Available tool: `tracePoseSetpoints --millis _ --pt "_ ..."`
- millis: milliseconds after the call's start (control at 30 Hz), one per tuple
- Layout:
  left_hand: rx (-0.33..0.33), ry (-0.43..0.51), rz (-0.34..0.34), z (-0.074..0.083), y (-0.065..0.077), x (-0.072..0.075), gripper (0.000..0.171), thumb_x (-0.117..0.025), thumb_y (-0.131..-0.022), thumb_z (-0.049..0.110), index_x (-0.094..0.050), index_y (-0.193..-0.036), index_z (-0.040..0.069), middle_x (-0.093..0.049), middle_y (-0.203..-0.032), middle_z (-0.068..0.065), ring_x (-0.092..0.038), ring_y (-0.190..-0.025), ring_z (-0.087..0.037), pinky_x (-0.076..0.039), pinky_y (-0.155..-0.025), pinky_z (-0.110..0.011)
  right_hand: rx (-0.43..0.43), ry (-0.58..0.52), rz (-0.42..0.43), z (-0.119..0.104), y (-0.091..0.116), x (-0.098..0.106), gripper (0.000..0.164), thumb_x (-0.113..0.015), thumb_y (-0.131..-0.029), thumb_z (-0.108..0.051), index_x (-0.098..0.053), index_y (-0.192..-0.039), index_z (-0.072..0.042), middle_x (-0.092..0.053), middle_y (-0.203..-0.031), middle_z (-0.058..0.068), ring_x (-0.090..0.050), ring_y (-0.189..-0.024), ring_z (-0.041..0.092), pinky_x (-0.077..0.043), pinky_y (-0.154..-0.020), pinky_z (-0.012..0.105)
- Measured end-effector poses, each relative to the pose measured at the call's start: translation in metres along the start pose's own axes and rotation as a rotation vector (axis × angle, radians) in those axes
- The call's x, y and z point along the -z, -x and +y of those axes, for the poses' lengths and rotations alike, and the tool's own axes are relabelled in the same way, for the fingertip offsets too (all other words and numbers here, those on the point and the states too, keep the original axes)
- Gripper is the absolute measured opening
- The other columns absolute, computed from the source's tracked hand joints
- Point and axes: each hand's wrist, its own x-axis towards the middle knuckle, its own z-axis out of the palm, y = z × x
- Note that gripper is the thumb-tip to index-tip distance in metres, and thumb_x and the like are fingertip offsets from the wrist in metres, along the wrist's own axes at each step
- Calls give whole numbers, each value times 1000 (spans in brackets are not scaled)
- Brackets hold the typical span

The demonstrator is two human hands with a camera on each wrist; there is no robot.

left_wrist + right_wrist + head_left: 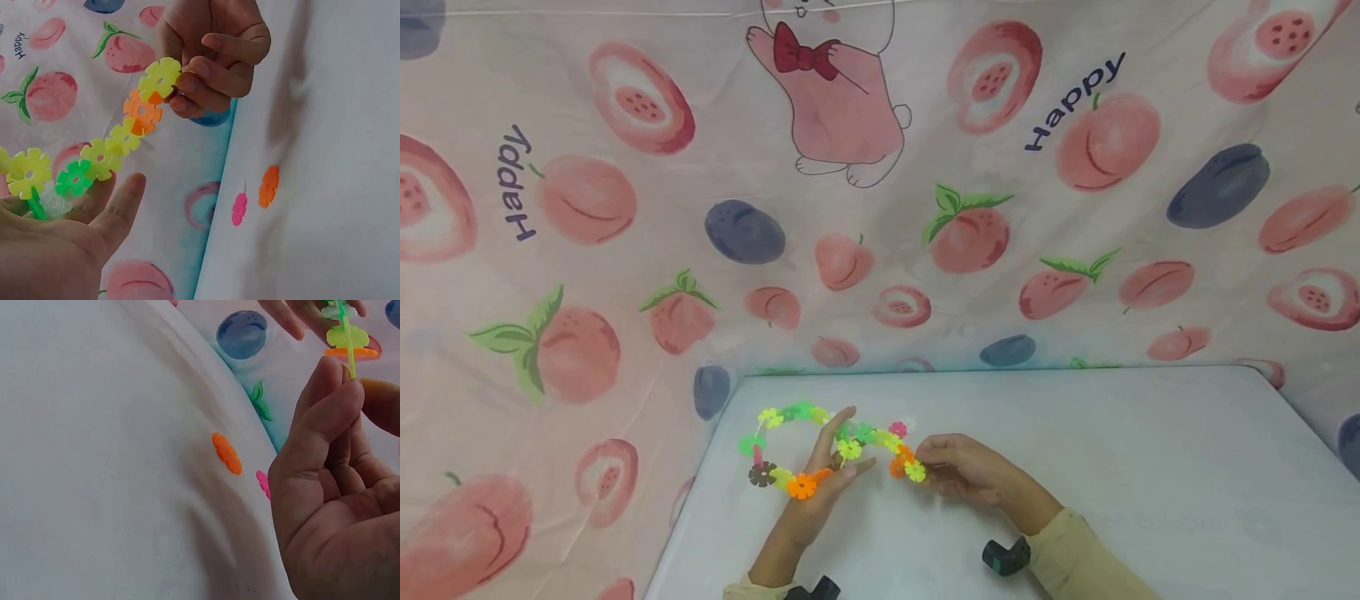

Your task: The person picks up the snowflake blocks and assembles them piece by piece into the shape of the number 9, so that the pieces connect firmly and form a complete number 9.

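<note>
A chain of interlocking plastic snowflake discs (802, 486), in yellow, green, orange, brown and clear, loops through the air above the table. My left hand (820, 492) carries it with thumb and fingers spread; in the left wrist view the chain crosses the fingers of that left hand (62, 250), some discs hidden behind them. At the chain's right end, my right hand (966, 471) pinches a yellow disc (160, 80) between thumb and fingertips. An orange disc (142, 111) adjoins it. The right wrist view shows this yellow disc (349, 347) edge-on above the right hand (340, 487).
Loose on the white table (1120, 467) are an orange disc (226, 454) and a pink disc (239, 209), below the hands. A fruit-print cloth (880, 208) hangs behind the table's far edge. Dark wrist devices (1006, 556) sit at both sleeves.
</note>
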Motion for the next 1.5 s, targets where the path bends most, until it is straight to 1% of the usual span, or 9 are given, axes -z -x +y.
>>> tracePoseSetpoints --millis 167,367,600,733,867,967,1100,1267,1500 --pt "0 -10 22 1 0 2 68 -46 -100 16 -17 -162 23 -11 -171 -7 -63 -123 -46 0 -112 -82 14 100 91 2 -7 0 27 -65 -99 -28 -69 -108 -4 -70 -89 3 -64 -77 18 -52 -65 21" --pt "13 -16 43 3 0 3 68 -46 -99 16 -19 -162 23 -14 -170 -8 -63 -122 -44 -13 -115 -79 56 391 235 4 -18 -6 25 -69 -96 -33 -71 -107 -11 -69 -85 7 -63 -75 23 -52 -67 28" --pt "26 -6 56 3 0 3 69 -48 -99 20 -20 -162 24 -15 -170 -7 -61 -124 -46 -4 -114 -81 66 668 348 6 -33 -15 20 -72 -92 -25 -74 -110 -17 -69 -89 2 -61 -77 19 -57 -72 31" --pt "25 0 56 4 1 3 69 -50 -99 23 -20 -162 24 -14 -170 -7 -54 -131 -47 -21 -116 -76 76 783 374 7 -38 -18 21 -76 -89 -22 -76 -110 -20 -66 -93 1 -59 -80 19 -58 -72 32" --pt "28 2 66 3 1 3 70 -52 -99 27 -21 -162 25 -15 -169 -7 -49 -136 -48 -42 -112 -63 90 874 367 7 -41 -20 25 -79 -85 -18 -76 -110 -21 -62 -87 1 -56 -79 19 -55 -69 30" --pt "28 2 72 3 1 4 71 -53 -98 28 -21 -162 26 -15 -169 -7 -49 -135 -48 -46 -111 -57 103 922 365 8 -42 -22 27 -81 -83 -17 -76 -109 -21 -60 -83 0 -54 -79 19 -52 -67 30" --pt "26 9 68 4 2 4 72 -54 -98 27 -20 -162 25 -13 -170 -7 -49 -134 -49 -45 -111 -59 118 976 378 9 -42 -25 27 -84 -80 -18 -76 -106 -21 -58 -80 -1 -53 -76 18 -50 -65 28" --pt "21 19 60 3 1 6 74 -55 -97 24 -19 -162 25 -11 -170 -6 -53 -130 -48 -45 -111 -57 131 1013 385 9 -42 -27 22 -85 -78 -16 -71 -93 -21 -57 -78 -1 -52 -75 17 -49 -63 28" --pt "36 -11 27 2 2 6 101 -77 -88 15 -12 -163 31 -9 -168 1 -65 -119 -38 -56 -97 -29 95 986 384 11 -40 -26 28 -86 -77 -14 -60 -85 -20 -57 -76 0 -53 -75 18 -50 -64 28"
